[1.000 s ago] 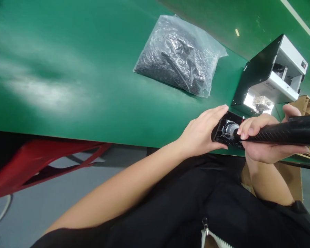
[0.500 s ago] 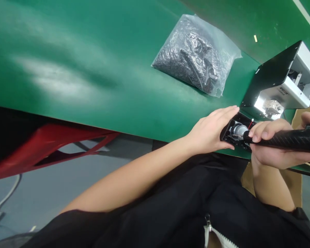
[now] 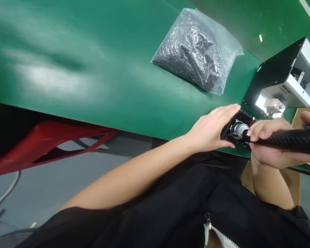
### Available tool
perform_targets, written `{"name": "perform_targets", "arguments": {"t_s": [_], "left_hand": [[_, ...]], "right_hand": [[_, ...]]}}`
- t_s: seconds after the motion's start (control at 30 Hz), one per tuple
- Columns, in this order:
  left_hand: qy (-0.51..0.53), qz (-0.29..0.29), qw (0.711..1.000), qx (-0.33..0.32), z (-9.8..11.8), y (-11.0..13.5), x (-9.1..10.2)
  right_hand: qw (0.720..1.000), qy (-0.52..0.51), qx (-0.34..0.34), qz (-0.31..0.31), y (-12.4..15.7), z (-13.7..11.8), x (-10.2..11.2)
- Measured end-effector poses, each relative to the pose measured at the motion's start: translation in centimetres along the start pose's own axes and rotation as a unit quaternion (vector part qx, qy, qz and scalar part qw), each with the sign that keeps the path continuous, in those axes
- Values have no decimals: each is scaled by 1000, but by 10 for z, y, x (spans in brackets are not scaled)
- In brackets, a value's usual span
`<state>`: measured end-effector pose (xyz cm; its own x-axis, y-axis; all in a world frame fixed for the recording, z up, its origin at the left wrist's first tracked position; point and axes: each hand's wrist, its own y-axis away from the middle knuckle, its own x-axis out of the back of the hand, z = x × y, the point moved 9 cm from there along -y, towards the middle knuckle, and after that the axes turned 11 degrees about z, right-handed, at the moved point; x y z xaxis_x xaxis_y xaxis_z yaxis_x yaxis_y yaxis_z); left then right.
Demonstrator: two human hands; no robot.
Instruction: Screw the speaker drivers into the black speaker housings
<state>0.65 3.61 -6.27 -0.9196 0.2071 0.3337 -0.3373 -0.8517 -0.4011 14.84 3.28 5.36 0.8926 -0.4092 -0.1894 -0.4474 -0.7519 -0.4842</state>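
My left hand wraps round a small black housing at the near edge of the green table; a silver motor and a red wire show inside it. My right hand is closed round a black electric screwdriver, which lies almost level with its tip set into the housing. Fingertips of my right hand rest near the tool's front end.
A clear plastic bag of small black parts lies on the table beyond my hands. A black and silver machine stands at the right. A cardboard box sits at the far right edge. A red frame runs under the table.
My hands hold the same grip on the housing and the screwdriver. Only the view has shifted, so the bag and the machine have slid a little to the right.
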Motion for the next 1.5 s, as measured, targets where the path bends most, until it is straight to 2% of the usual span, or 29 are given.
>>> {"name": "perform_targets", "arguments": {"t_s": [0.2,0.43,0.73,0.83,1.0,1.17,1.3,1.5], "left_hand": [[5,5,1000,-2,-2,1,-1],[3,3,1000,-1,0,0,0],[-1,-3,1000,9,-2,0,0],[15,9,1000,-4,0,1,6],[-6,66,996,-56,15,8,30],[-54,76,992,-88,40,16,36],[-40,96,987,-120,57,17,37],[-32,96,984,-148,68,18,38]], "right_hand": [[999,17,29,-43,8,0,-6],[1000,-15,-1,3,-3,0,7],[1000,2,-1,-3,-2,-2,5],[1000,-8,-10,-17,-4,-6,7],[996,-45,-70,23,-10,-22,15],[993,-36,-94,59,-8,-42,17],[989,-67,-129,28,-2,-42,17],[985,-113,-127,3,1,-43,22]]}}
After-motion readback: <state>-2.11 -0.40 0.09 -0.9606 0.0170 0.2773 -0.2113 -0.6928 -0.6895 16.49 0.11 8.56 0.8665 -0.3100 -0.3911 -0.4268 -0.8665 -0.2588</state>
